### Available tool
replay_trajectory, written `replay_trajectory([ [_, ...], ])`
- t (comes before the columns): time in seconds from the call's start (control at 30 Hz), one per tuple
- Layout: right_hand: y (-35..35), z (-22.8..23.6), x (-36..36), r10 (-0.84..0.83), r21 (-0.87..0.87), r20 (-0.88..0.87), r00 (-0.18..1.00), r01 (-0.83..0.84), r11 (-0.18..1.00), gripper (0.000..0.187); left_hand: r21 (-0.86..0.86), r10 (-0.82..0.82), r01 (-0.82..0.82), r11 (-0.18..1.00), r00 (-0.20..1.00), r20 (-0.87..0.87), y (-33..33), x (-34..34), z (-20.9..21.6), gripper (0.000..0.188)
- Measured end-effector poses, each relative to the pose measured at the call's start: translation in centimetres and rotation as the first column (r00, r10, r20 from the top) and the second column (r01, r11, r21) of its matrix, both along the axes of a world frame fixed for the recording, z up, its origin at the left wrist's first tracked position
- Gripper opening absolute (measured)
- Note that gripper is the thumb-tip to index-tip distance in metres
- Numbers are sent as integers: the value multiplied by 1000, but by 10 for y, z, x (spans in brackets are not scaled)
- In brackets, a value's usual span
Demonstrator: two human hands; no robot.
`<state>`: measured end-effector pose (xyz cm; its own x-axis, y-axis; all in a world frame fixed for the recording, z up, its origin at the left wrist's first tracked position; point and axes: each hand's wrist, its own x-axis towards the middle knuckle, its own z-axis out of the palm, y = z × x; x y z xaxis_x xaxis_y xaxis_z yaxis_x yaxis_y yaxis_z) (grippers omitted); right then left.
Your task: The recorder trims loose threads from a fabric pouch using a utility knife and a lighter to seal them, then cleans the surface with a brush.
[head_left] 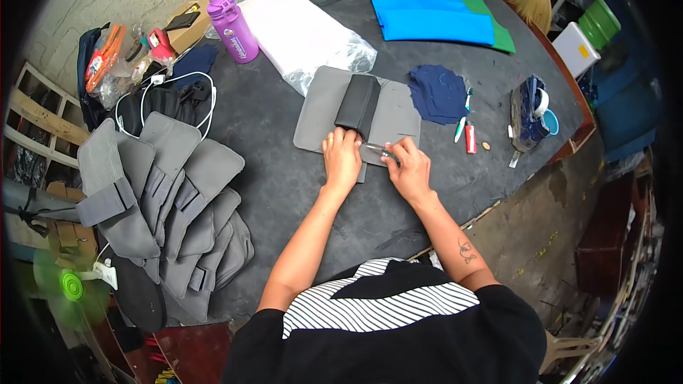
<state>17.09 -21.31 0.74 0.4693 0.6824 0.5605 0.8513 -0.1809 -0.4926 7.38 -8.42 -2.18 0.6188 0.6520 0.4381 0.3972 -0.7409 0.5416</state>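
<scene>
A flat grey padded piece [316, 110] lies in the middle of the dark table, with a black folded band [358, 103] across it. My left hand [342, 160] presses on the near end of this band, its fingers closed on the edge. In my right hand [410, 171] is a small silver cutting tool that looks like thread snips [377, 149]. Its tip points left, at the band's near end beside my left fingertips. Whether the blades touch thread or fabric is too small to tell.
Several similar grey pieces [171, 206] lie heaped at the left. Behind stand a purple bottle [233, 28], a white plastic-wrapped stack [299, 32] and a blue bag [427, 11]. Navy cloth [437, 92], a red-and-white tube [470, 138] and a pouch [528, 114] lie rightward. A fan [71, 285] spins lower left.
</scene>
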Motion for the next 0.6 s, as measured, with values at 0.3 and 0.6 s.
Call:
replay_trajectory([
  [0.3,12,-3,-6,-40,-20,120,992,42,999,20,21,32,-33,999,999,16,-3,0,0,6],
  [0.6,14,-5,-9,-89,-68,154,984,100,993,15,135,53,-49,990,998,-25,-9,0,4,7],
])
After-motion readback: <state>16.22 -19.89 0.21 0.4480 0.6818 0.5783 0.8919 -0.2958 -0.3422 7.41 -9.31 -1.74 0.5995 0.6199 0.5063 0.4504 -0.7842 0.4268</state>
